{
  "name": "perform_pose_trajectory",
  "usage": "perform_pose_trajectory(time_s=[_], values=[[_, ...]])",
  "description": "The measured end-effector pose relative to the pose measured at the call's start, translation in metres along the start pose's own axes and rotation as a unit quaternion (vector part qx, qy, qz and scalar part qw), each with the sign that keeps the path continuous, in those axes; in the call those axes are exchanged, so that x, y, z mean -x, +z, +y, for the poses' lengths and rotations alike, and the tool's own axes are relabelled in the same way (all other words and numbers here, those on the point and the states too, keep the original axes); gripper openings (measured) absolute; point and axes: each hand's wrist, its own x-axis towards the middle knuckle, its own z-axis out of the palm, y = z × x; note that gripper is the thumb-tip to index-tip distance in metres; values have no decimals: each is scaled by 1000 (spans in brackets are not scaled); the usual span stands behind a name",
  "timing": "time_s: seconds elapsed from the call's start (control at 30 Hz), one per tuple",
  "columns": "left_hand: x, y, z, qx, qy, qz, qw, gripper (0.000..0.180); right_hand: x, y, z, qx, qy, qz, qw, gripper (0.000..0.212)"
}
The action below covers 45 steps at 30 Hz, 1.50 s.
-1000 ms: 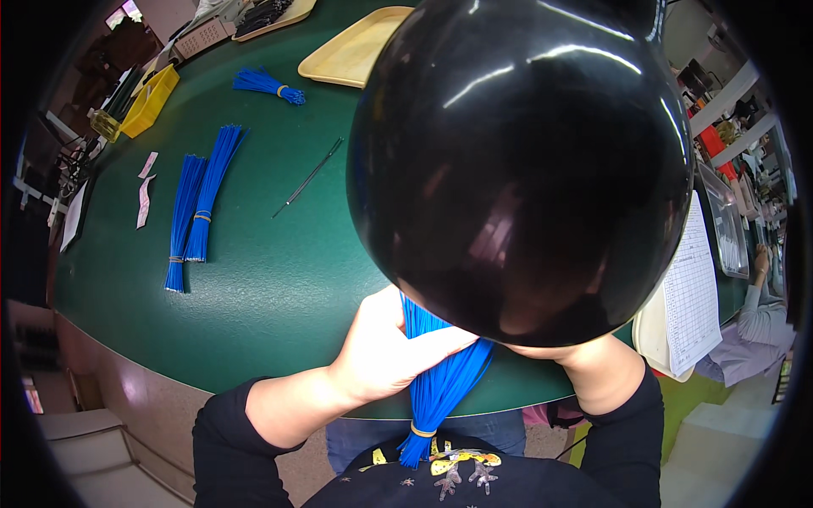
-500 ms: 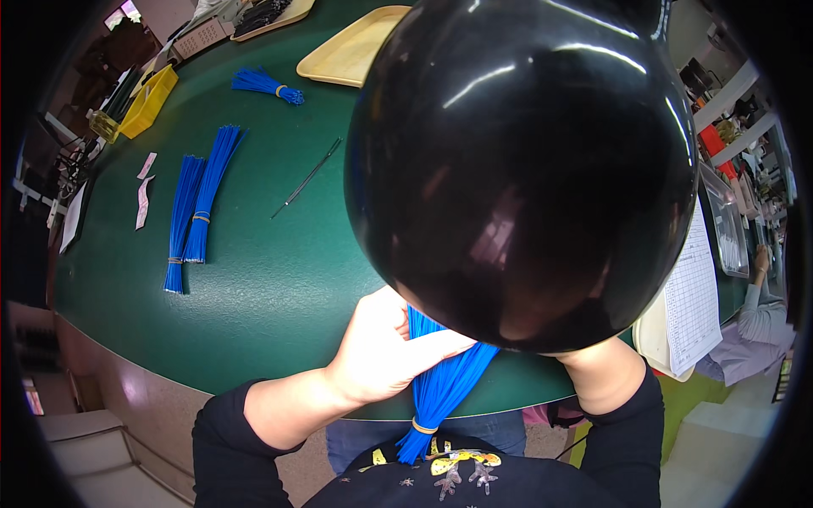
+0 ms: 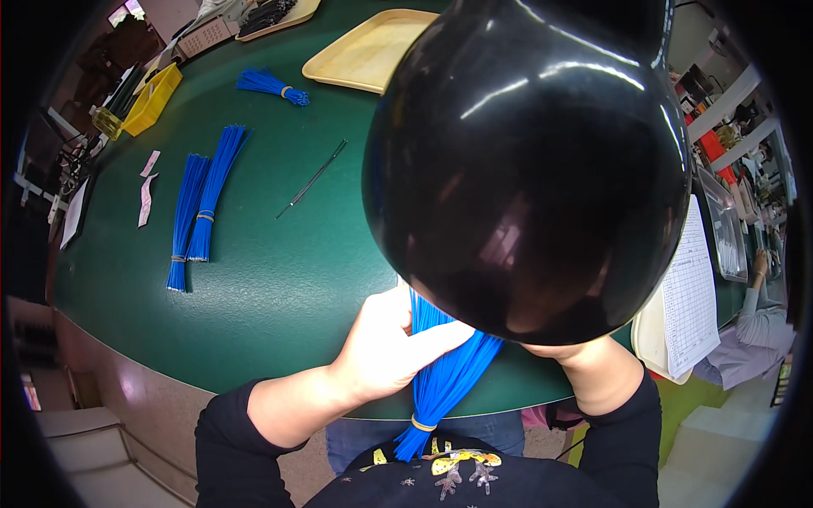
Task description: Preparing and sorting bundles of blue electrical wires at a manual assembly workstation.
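My left hand point(image 3: 383, 343) is closed around a bundle of blue wires point(image 3: 453, 368), with its thumb lying across them. A tan rubber band ties the bundle near its lower end, which points toward my body. The upper end of the wires disappears under a large glossy black dome-shaped lamp shade point(image 3: 533, 169). Only the wrist and heel of my right hand point(image 3: 584, 351) show beneath the shade's lower edge; its fingers are hidden there. Two more banded blue wire bundles point(image 3: 222, 182) lie side by side on the left of the green table point(image 3: 279, 330).
A thin dark tool point(image 3: 313, 178) and pink paper strips point(image 3: 146, 201) lie on the table. Farther back are a short blue wire bundle point(image 3: 273, 85), a cream tray point(image 3: 364, 51) and a yellow bin point(image 3: 154, 100). A printed sheet point(image 3: 690, 296) lies at right; beyond it a co-worker's arm point(image 3: 758, 296) shows.
The view has shifted slightly, so the lamp shade covers a little less of the left side. My left hand keeps its grip on the wires, and both arms stay nearly in place.
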Motion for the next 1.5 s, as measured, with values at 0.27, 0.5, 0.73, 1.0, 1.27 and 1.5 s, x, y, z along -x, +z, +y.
perform_pose_trajectory(time_s=[0.27,0.5,0.73,1.0,1.27,1.5], values=[[2,-2,-4,77,-7,-11,997,24,0,-7,-3,76,-68,-9,995,58],[-2,-3,2,81,-59,-5,995,21,15,-14,9,-87,82,-5,993,58],[-1,2,-1,58,13,-12,998,22,2,-4,-5,-45,47,9,998,58],[-3,-3,-7,72,4,-17,997,23,-1,1,-4,4,0,8,1000,57],[-5,-7,-9,86,-58,-32,994,20,9,-7,8,66,-31,-4,997,50],[-4,-1,-1,108,-31,-13,994,21,0,-5,4,89,-52,-66,992,54]])
